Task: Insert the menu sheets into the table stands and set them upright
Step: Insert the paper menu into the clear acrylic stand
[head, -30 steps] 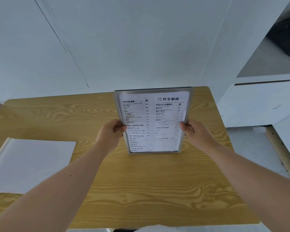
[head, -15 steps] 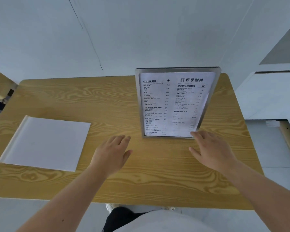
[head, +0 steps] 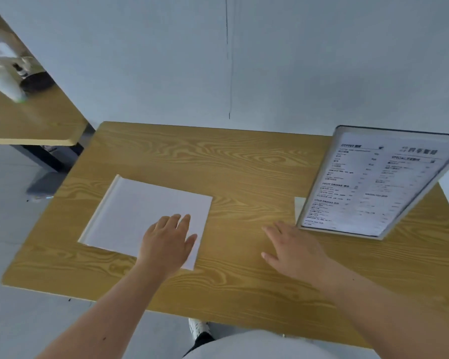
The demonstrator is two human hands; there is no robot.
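Note:
A table stand with a printed menu sheet [head: 373,185] in it stands upright at the right side of the wooden table [head: 244,164]. A second white stand or sheet [head: 140,216] lies flat at the table's left. My left hand [head: 167,244] hovers over or rests on its near right corner, fingers apart. My right hand [head: 293,248] is spread flat over the wood, just left of the upright stand's lower corner, holding nothing.
A white wall runs along the table's far edge. Another wooden table [head: 31,117] at the far left carries a white cup and a dark object [head: 16,73], both blurred. The grey floor shows to the left, and a shoe [head: 198,330] below the near edge.
Both hands let go of the upright menu stand and drew back. My view swung left, and my left hand moved onto the flat white sheet.

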